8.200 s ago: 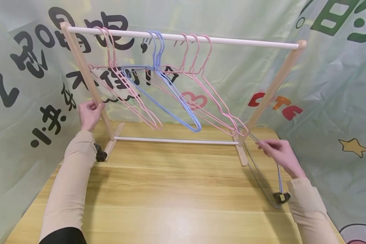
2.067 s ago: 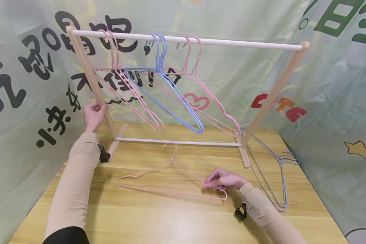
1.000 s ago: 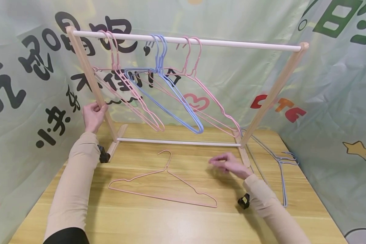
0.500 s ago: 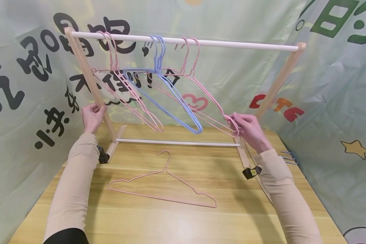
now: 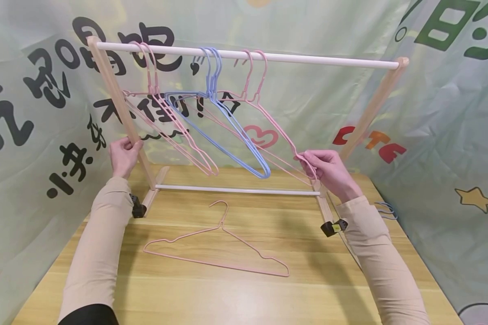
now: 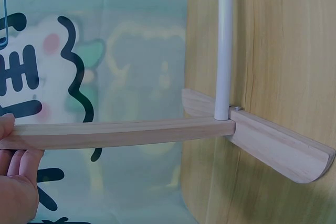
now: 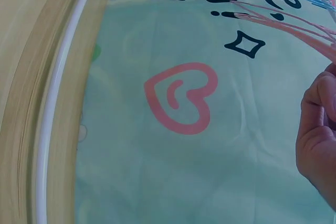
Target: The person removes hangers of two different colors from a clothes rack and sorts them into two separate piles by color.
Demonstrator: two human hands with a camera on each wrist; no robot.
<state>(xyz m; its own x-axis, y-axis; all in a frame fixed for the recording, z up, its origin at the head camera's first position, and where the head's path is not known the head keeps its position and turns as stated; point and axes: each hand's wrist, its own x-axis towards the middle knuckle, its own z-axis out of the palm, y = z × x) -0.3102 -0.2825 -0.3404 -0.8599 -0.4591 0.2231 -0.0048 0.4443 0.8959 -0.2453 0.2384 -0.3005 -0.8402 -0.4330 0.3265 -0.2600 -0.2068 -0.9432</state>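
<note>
My left hand (image 5: 124, 157) grips the left wooden post (image 5: 113, 92) of a hanger rack, and the left wrist view shows fingers and thumb around that post. At the rack's right side, my right hand (image 5: 332, 174) pinches the lower corner of the right-hand pink hangers (image 5: 282, 132), whose hooks sit on the white top rail (image 5: 329, 60). The pair overlaps there, and I cannot tell whether one or both are held. In the right wrist view the right hand (image 7: 319, 124) is at the frame's edge. Another pink hanger (image 5: 216, 265) lies flat on the table before the rack.
Blue hangers (image 5: 237, 135) hang mid-rail, and two pink hangers (image 5: 179, 124) hang left of them. A white lower bar (image 5: 237, 189) joins the rack's feet. Blue-grey hangers (image 5: 386, 211) lie on the table at right, mostly hidden by the right arm. Printed cloth (image 5: 443, 135) surrounds the table.
The right hand leaves the blue-grey hangers at right, lays a pink hanger from the rail on the table, lets go, then takes hold at the remaining right-hand pink hangers. The left hand stays.
</note>
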